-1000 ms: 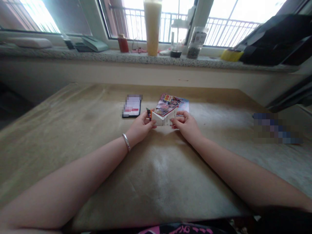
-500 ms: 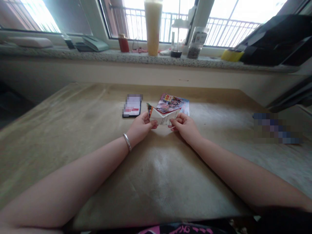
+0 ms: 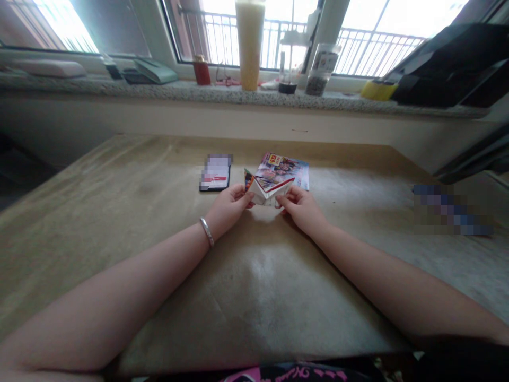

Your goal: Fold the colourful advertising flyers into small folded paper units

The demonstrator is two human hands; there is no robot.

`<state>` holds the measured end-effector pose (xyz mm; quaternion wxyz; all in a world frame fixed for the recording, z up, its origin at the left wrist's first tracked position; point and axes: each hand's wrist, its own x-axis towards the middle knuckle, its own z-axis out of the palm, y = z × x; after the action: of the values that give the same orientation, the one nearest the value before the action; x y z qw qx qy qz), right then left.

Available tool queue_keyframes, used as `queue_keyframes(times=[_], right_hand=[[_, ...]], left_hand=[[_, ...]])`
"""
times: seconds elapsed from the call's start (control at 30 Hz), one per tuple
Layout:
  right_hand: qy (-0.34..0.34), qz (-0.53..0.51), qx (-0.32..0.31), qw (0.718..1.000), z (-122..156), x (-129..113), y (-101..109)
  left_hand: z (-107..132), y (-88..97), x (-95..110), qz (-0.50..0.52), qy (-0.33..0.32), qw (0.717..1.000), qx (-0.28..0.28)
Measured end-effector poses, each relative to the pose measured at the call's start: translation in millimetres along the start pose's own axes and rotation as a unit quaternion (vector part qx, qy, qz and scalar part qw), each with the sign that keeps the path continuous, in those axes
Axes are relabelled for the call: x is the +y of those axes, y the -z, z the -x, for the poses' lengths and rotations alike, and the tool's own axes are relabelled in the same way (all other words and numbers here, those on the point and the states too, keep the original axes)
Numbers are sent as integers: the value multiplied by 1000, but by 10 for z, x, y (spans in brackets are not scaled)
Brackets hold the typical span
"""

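Note:
A folded piece of printed paper, white in front with coloured print on its upturned left corner, is held just above the table. My left hand pinches its left side between thumb and fingers. On the opposite side my right hand grips the paper the same way, some fingers hidden behind it. The top edge of the paper dips in a V between two raised points. Behind it lies a colourful flyer with a yellow label, partly covered from view. A silver bangle circles my left wrist.
A phone with a lit, blurred screen lies left of the flyer. Farther right on the table is a blurred bluish item. The stone windowsill holds a red jar, a tall yellowish container and other items.
Both hands have drawn slightly closer together. The paper's fold has deepened and its middle has tilted, with the left point shifting a little to the right.

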<state>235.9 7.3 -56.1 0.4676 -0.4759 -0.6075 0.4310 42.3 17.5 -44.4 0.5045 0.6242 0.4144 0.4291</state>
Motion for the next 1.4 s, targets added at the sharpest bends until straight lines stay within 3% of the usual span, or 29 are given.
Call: queue_keyframes(times=[0.27,0.53,0.7,1.07,1.4], right_hand=[[18,50,-19,998,10,5,-1],[23,25,-40,999,11,9,-43],[11,-56,-75,996,14,-22,-76],[-11,-110,-76,991,0,-35,-108],[-1,-101,-93,991,-2,-44,-132]], left_hand=[[10,-37,-30,13,-4,999,-35],[7,-64,-28,17,-9,998,-55],[17,-78,-36,36,-4,996,-76],[3,-101,-55,66,2,995,-75],[24,-137,-36,17,-20,997,-73]])
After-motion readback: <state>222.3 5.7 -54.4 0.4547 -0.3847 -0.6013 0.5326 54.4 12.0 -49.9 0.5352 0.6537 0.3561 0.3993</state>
